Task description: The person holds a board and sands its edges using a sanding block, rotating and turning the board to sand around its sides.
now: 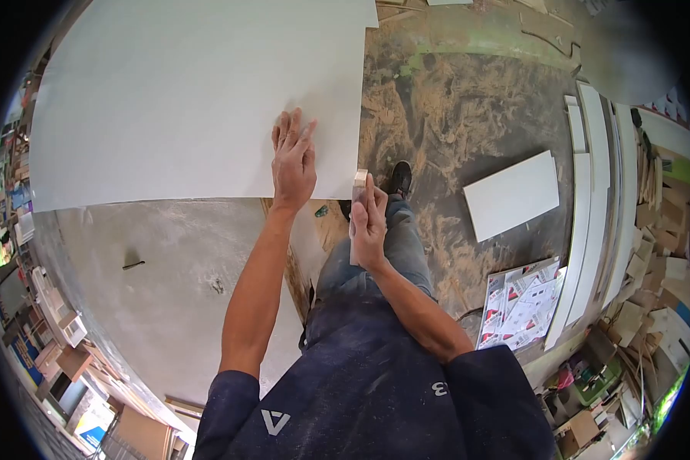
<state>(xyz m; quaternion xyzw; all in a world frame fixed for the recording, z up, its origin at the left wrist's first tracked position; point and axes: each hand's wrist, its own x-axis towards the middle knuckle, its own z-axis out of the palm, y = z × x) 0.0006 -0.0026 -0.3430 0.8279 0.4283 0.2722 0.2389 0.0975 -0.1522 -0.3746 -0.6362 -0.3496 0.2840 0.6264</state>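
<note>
Head view: left hand [293, 165] lies spread on a white board [184, 100]; right hand [370, 228] grips a block [359, 184], its long axis pointing forward.

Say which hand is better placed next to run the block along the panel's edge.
Right, probably: the right hand grips the wooden block beside a corner of the white panel, while the left hand lies palm-down on it.
</note>
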